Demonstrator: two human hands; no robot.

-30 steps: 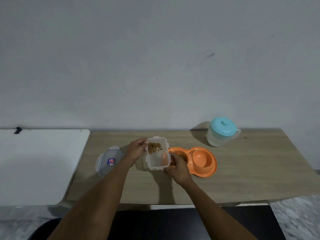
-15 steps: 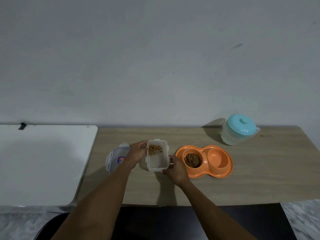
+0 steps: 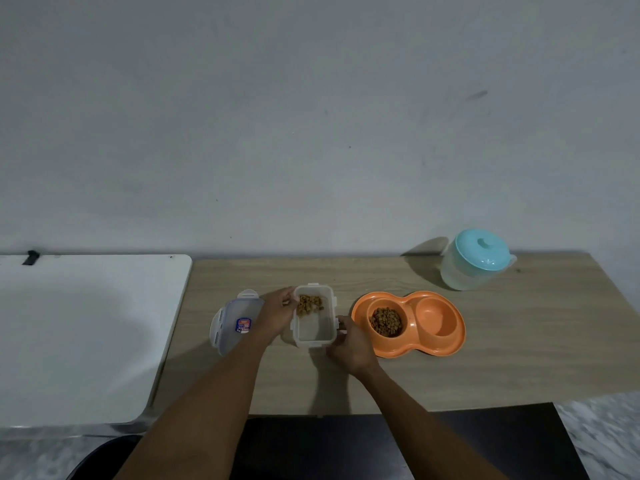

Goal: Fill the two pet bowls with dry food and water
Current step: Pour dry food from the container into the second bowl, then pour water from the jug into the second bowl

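Observation:
An orange double pet bowl (image 3: 408,348) lies on the wooden table (image 3: 502,341). Its left well holds brown dry food (image 3: 386,321); its right well (image 3: 434,317) looks dry. Just left of the bowl stands a clear food container (image 3: 314,329) with a little kibble at its far end. My left hand (image 3: 277,311) grips the container's left wall. My right hand (image 3: 351,344) holds its right near corner. A clear water jug with a turquoise lid (image 3: 476,259) stands at the back right.
The container's clear lid (image 3: 232,322) with a blue label lies on the table to the left, partly under my left forearm. A white table (image 3: 86,334) adjoins on the left. The wall runs behind both tables.
The food container has come away from over the pet bowl and now stands level to its left. The kibble in the bowl's left well is uncovered.

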